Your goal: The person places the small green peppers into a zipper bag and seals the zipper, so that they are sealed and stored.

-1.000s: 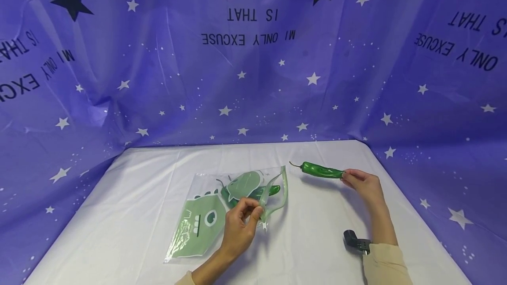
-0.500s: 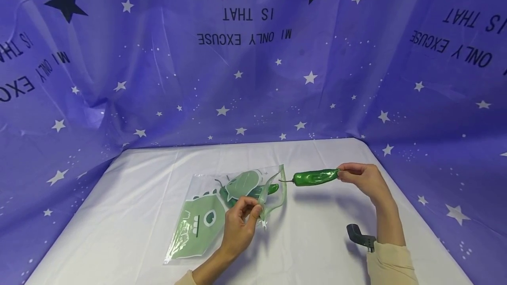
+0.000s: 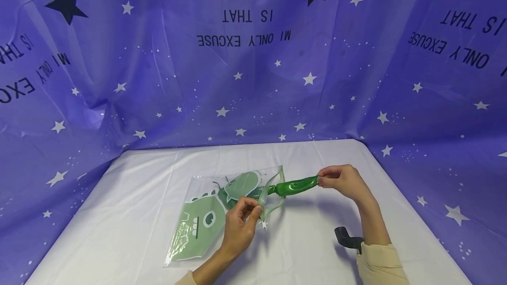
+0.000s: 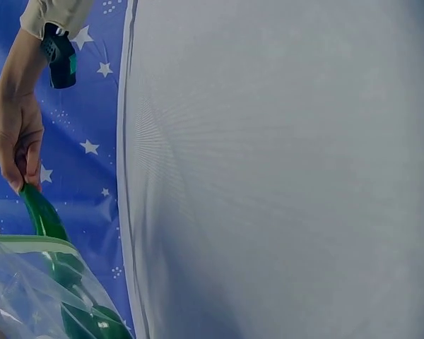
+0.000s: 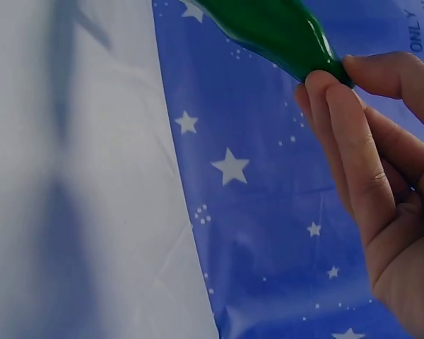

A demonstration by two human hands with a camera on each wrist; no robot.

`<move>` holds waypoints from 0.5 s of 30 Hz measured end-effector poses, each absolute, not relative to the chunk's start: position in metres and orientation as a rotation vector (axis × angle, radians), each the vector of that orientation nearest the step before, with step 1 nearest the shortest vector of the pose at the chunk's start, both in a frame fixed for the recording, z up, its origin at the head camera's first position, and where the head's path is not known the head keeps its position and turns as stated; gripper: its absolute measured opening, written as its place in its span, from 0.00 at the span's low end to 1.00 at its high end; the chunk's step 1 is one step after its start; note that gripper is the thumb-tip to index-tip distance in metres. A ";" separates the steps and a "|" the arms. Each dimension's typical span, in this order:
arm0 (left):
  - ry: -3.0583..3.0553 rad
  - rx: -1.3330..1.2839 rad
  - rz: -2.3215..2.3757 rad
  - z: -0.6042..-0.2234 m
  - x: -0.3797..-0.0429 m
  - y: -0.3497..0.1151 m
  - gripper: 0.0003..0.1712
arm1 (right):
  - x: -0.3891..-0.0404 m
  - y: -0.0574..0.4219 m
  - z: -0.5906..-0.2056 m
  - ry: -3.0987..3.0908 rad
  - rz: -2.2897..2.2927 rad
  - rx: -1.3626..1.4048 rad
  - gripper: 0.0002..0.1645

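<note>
A clear zip bag (image 3: 198, 232) printed with a green cartoon monster lies on the table, its mouth spread toward the right. My left hand (image 3: 240, 223) pinches the near lip of that mouth between thumb and fingers. Between the fingertips of my right hand (image 3: 346, 181) is the tip of a glossy green pepper (image 3: 297, 186). The pepper's stem end sits within the bag's mouth, and its body slants out to the right. Another green pepper (image 4: 106, 325) shows through the plastic in the left wrist view; the print partly hides the bag's contents in the head view.
A white cloth covers the table (image 3: 309, 250). Purple star-printed curtain (image 3: 253, 100) hangs behind and along both sides. A black wrist camera (image 3: 347, 237) juts out from my right sleeve, low over the cloth.
My right hand has moved left with the pepper, bringing its stem end from outside the bag into the mouth. The left hand has stayed at the bag's lip.
</note>
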State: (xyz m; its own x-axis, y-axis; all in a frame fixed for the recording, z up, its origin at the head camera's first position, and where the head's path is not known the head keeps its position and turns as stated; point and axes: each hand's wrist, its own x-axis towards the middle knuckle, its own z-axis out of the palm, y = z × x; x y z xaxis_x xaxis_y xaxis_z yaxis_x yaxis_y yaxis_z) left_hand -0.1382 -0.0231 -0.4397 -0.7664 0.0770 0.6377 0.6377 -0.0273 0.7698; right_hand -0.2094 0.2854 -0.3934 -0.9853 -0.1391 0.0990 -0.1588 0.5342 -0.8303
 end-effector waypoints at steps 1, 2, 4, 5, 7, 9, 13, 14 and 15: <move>-1.846 -0.748 -1.847 -0.444 -0.140 -0.023 0.07 | -0.210 0.283 -0.394 -2.729 1.491 0.266 0.15; -1.842 -0.753 -1.849 -0.448 -0.142 -0.023 0.07 | -0.210 0.280 -0.394 -2.727 1.494 0.274 0.15; -1.844 -0.755 -1.861 -0.449 -0.142 -0.023 0.07 | -0.211 0.276 -0.395 -2.722 1.501 0.272 0.14; -1.846 -0.756 -1.863 -0.446 -0.141 -0.023 0.07 | -0.211 0.275 -0.396 -2.722 1.503 0.267 0.14; -1.838 -0.775 -1.857 -0.439 -0.138 -0.023 0.07 | -0.213 0.271 -0.397 -2.727 1.507 0.261 0.13; -1.846 -0.777 -1.857 -0.431 -0.134 -0.023 0.07 | -0.214 0.267 -0.398 -2.727 1.515 0.256 0.13; -1.854 -0.778 -1.855 -0.427 -0.132 -0.022 0.07 | -0.216 0.258 -0.401 -2.736 1.518 0.261 0.11; -1.854 -0.780 -1.856 -0.427 -0.132 -0.022 0.07 | -0.217 0.255 -0.402 -2.739 1.516 0.263 0.11; -1.854 -0.782 -1.858 -0.426 -0.132 -0.022 0.07 | -0.217 0.253 -0.403 -2.741 1.513 0.264 0.10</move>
State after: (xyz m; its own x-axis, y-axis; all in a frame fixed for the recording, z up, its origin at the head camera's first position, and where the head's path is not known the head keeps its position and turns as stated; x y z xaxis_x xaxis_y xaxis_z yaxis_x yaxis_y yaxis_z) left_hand -0.1318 -0.0220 -0.4262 -0.7636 0.1056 0.6370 0.6368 -0.0401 0.7700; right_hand -0.2173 0.2529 -0.4032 -0.9859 -0.1470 0.0804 -0.1464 0.5223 -0.8401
